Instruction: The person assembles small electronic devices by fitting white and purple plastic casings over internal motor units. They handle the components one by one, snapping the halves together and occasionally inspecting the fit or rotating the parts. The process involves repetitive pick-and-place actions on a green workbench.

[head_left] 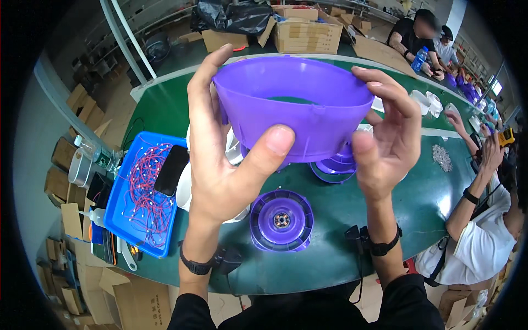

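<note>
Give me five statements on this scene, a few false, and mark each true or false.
1. The left hand and right hand both hold the purple shell. True.
2. The tray is yellow. False: the tray is blue.
3. Red wires lie in the tray. True.
4. The bench top is white. False: the bench top is green.
5. A round purple part sits between the forearms. True.

Dark lettering [161,311] in two scripts is printed on the cardboard box [135,300] at seven o'clock. A green label [103,159] is borne by the clear bottle [94,149] at nine o'clock; its print is too small to be read.
</note>
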The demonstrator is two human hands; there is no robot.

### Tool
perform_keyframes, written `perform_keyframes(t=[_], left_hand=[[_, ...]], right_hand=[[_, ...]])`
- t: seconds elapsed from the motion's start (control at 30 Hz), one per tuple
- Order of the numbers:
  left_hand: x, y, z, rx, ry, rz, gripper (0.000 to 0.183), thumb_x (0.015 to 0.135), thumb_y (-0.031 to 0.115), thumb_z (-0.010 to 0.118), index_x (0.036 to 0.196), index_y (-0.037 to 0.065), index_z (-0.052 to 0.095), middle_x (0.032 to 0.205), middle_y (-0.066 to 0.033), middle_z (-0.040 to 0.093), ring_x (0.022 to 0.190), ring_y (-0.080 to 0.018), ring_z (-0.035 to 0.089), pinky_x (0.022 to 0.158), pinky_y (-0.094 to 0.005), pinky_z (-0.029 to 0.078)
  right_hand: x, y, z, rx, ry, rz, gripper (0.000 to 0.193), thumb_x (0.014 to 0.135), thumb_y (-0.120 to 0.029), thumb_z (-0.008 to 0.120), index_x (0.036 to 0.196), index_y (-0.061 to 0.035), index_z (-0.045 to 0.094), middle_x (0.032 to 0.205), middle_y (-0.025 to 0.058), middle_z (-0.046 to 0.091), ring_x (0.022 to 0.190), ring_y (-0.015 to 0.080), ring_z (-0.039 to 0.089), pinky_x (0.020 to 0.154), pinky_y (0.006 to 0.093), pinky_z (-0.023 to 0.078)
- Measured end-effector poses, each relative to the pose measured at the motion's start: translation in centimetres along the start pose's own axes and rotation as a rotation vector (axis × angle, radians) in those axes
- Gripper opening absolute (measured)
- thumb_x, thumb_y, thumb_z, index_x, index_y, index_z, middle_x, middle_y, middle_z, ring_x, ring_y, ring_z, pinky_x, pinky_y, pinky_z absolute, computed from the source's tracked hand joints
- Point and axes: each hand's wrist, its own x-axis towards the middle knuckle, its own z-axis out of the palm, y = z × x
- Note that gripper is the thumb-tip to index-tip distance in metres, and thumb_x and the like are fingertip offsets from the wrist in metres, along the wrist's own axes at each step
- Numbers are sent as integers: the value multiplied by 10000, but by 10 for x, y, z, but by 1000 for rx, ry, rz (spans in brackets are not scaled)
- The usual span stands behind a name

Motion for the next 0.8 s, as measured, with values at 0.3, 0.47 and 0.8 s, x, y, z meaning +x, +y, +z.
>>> perform_keyframes(t=[0.3, 0.47, 0.8], left_hand=[[1, -5, 4, -20, -36, -29, 1078, 791, 568, 805, 1544, -9, 292, 1410, -182, 503, 1302, -281, 527, 1070, -406, 452], [-1, -4, -7, 169, -207, -39, 1012, 630, 409, 944, 1404, -3, 438, 1399, -187, 532, 1234, -271, 583, 1036, -378, 473], [1, 8, -28, 510, 10, 104, 590, 636, 305, 979, 924, 7, 560, 1250, -213, 634, 1062, -263, 669, 785, -311, 569]], right_hand=[[1, 0, -2, -259, 12, -82, 194, 983, -139, 638, 1032, 33, 714, 1055, 186, 707, 946, 281, 683, 809, 355, 545], [-6, -8, 11, -23, 22, 246, 444, 1080, -187, 330, 1066, 101, 668, 1121, 213, 669, 965, 262, 666, 862, 344, 529], [-8, -2, 19, 118, -206, 311, 854, 849, -437, 799, 1482, -3, 427, 1557, 213, 374, 1414, 338, 448, 1077, 444, 473]])
